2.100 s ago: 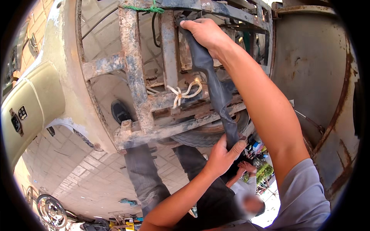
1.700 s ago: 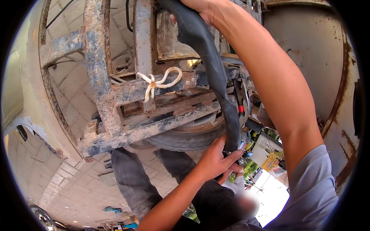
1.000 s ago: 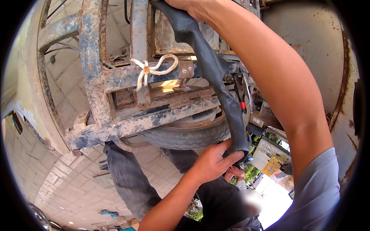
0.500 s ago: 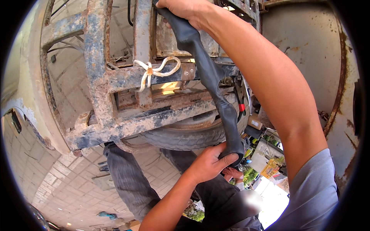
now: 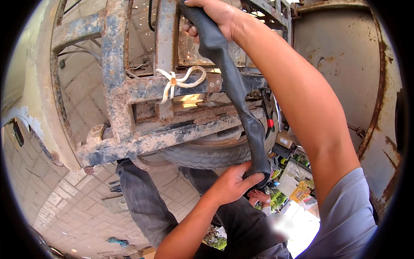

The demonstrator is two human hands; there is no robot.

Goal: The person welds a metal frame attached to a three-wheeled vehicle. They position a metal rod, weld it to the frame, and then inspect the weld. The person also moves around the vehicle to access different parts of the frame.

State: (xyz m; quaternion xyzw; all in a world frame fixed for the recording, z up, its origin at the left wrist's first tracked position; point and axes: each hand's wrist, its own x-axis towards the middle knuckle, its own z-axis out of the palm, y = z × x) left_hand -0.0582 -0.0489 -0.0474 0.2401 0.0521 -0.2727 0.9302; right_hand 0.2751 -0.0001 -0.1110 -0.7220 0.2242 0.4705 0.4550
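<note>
A long black rubber hose (image 5: 235,77), creased and bulging, stretches slantwise from the top middle down toward the lower middle. My right hand (image 5: 217,19) is closed round its upper end, with the fingertips showing on the left side. At the lower end, my left hand (image 5: 235,183) grips the rim, its thumb lying over the hose and its other fingers partly hidden behind. The open mouth of the hose is beside that thumb. Behind the hose stands a rusty metal frame (image 5: 116,73), with a white cord (image 5: 173,81) tied in a bow round its crossbar.
A tyre (image 5: 207,155) sits below the frame. A rusty metal panel (image 5: 340,64) rises at the right. Legs in dark trousers (image 5: 144,203) stand over the paving (image 5: 77,207). Another person's hand (image 5: 259,196) shows near boxes and clutter at the lower right.
The frame and cord sit slightly farther right in the picture. My right hand, with the upper end of the hose, also appears a little farther right. Both hands keep their grip.
</note>
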